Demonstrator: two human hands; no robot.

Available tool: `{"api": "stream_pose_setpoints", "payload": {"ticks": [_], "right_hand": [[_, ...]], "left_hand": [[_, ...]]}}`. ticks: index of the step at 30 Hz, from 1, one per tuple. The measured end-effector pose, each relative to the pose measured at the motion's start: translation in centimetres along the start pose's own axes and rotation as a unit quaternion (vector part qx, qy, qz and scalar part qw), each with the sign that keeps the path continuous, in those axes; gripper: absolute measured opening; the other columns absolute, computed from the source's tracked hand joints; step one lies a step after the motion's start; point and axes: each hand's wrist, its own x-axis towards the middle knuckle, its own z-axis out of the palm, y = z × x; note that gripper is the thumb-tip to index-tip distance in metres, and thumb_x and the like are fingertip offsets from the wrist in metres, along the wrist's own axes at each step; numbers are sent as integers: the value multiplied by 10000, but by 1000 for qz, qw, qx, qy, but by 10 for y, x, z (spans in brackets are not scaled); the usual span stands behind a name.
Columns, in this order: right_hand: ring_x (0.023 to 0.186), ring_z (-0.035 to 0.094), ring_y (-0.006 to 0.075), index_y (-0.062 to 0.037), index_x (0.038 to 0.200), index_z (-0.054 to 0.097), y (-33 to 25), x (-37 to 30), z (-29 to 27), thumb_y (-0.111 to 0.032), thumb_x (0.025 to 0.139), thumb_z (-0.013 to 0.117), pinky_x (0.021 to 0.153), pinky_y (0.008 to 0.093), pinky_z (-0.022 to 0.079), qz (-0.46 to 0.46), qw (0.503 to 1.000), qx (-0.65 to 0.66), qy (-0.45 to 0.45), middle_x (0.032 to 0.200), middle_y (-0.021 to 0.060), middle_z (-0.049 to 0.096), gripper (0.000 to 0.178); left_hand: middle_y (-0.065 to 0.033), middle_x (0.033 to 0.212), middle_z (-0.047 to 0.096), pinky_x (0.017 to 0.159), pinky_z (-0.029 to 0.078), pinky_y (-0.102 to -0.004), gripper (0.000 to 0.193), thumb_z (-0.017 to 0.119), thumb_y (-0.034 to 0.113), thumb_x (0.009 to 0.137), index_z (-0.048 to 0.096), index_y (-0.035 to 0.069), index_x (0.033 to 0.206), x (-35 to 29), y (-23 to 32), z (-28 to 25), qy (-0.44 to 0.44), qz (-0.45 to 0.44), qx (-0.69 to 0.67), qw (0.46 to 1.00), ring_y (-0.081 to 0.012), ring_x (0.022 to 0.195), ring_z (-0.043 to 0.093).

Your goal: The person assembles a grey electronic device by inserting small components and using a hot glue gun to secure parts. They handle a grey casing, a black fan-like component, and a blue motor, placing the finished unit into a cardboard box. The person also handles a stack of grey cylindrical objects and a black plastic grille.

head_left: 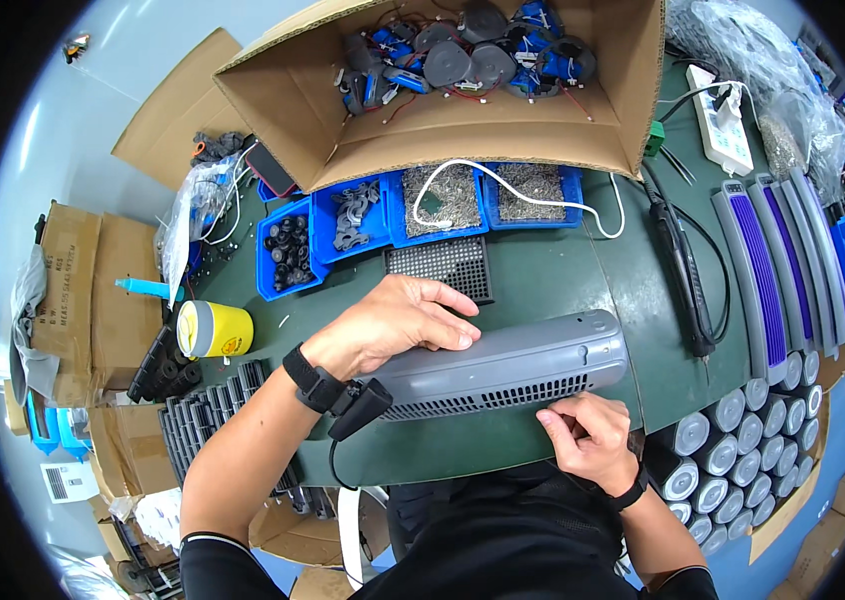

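Note:
A long grey plastic housing (488, 362) with rows of slots along its near edge lies across the green table in front of me. My left hand (408, 318) reaches over its left part; thumb and index finger are apart with nothing visible between them, and the fingertips rest on or just above the top face. By the slotted edge, near the right end, is my right hand (591, 432), its fingers curled in and the thumb against them. Whatever those fingers may hold is hidden. Small holes show at the housing's right end.
Blue bins of screws (533, 185), grey clips (351, 215) and black knobs (290, 250) stand behind, under a cardboard box (423, 150) of blue-wrapped parts. An electric screwdriver (681, 265), purple-grey panels (758, 270) and stacked cylinders (733, 450) lie right. A yellow cup (228, 330) stands left.

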Motion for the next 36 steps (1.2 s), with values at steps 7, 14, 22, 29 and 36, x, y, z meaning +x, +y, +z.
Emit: {"api": "stream_pose_setpoints", "payload": {"ticks": [7,14,22,29,36], "right_hand": [[468,598,185,-33,801,681,0,1,-2,-25,812,860,453,308,444,-2,1000,6,3,644,74,654,180],[473,597,194,-33,803,688,2,-1,-1,-30,808,860,453,323,444,8,1000,16,3,634,77,644,172],[533,629,252,-29,806,694,3,-3,-3,-43,804,865,499,358,476,14,1000,17,0,671,85,653,171],[544,627,260,-32,806,694,2,-3,-3,-43,807,862,503,367,474,13,1000,28,1,669,83,634,168],[540,630,267,-33,801,688,0,-1,-5,-47,813,859,502,373,473,11,1000,22,8,661,90,632,172]], "left_hand": [[-163,1095,779,869,599,-290,496,858,12,847,655,-40,1297,-3,13,2,-5,10,75,997,-171,969,745],[-98,968,752,754,607,-271,385,815,-6,896,644,-49,1239,21,26,38,44,64,34,996,-151,854,734],[-192,1072,778,816,617,-297,410,769,-56,910,603,-65,1284,46,44,92,30,73,-21,997,-183,932,741],[-215,1125,779,867,624,-326,434,763,-54,909,604,-55,1313,48,44,102,30,63,-25,997,-192,1004,749],[-220,1139,779,842,632,-321,448,774,-28,915,598,-65,1326,39,41,105,47,65,-20,997,-199,993,760]]}}
